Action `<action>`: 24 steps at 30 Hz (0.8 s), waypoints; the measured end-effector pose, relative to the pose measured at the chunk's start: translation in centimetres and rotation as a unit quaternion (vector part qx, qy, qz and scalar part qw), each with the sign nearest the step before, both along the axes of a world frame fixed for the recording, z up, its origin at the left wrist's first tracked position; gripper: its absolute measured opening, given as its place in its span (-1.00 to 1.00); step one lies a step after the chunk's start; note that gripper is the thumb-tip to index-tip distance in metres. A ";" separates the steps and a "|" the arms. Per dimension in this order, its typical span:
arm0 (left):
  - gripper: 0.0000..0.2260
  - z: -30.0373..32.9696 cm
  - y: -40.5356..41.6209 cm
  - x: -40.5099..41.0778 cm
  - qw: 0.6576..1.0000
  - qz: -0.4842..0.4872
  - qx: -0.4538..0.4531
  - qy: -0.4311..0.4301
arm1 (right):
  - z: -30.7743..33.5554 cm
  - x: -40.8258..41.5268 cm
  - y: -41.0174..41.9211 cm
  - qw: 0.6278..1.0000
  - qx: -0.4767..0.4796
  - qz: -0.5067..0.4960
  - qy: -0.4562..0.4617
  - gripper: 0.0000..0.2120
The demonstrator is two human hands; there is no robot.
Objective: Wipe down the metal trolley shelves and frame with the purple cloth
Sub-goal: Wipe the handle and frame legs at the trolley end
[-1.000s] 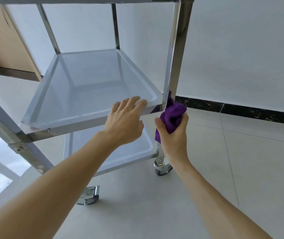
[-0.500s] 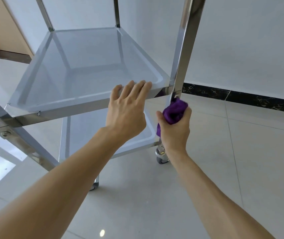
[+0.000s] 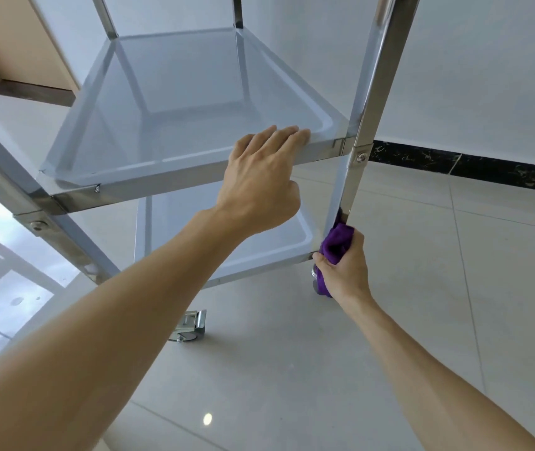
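The right hand (image 3: 345, 270) clutches the purple cloth (image 3: 336, 244) around the trolley's front post (image 3: 349, 187) (low, at the bottom shelf (image 3: 227, 265)). The left hand (image 3: 261, 187) lies flat, fingers straight, on the middle shelf (image 3: 178, 131) rim.

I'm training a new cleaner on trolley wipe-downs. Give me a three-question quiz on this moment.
1. True or false: the right hand grips the purple cloth.
2. The left hand rests on: A) caster B) middle shelf rim C) floor.
3. Fill in: the cloth is pressed against the near right ____, level with the bottom shelf.

Key: 1 true; 2 B; 3 upright post.
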State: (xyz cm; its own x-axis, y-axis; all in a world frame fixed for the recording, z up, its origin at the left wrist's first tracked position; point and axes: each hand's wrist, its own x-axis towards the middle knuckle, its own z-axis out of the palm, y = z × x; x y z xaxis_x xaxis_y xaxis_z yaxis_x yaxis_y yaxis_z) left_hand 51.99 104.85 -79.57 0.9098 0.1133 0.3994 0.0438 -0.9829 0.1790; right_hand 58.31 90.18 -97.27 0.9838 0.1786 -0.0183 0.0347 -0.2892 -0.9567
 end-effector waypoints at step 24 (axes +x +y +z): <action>-0.45 -2.4 13.6 -20.2 0.959 0.178 -0.219 -0.024 | 4.9 -9.7 12.5 0.940 0.037 0.339 -0.026 -0.66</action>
State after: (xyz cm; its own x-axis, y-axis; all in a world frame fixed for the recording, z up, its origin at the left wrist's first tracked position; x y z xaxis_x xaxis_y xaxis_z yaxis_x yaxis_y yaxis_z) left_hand 31.80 118.48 -81.97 0.7640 0.5793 0.2840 0.3435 -0.7379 0.5810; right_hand 48.56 102.68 -92.39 0.6419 0.7641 0.0640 0.2353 -0.1168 -0.9649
